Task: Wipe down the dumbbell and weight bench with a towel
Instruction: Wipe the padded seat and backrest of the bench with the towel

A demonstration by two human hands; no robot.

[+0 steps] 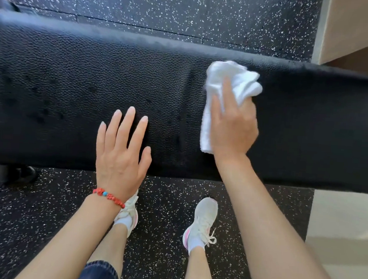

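The black padded weight bench [63,83] runs across the whole view from left to right. My right hand [233,125] grips a bunched white towel [233,79] and holds it against the pad, right of the middle and near the far edge. Flat on the pad's near side, left of the towel, lies my left hand [121,148] with its fingers straight and spread; a red bead bracelet is on that wrist. No dumbbell is in view.
Black speckled rubber flooring [187,11] lies beyond and in front of the bench. My feet in white sneakers [201,223] stand close to the near edge. A dark bench foot [6,172] shows at the lower left. Pale flooring and a beige wall [358,27] are on the right.
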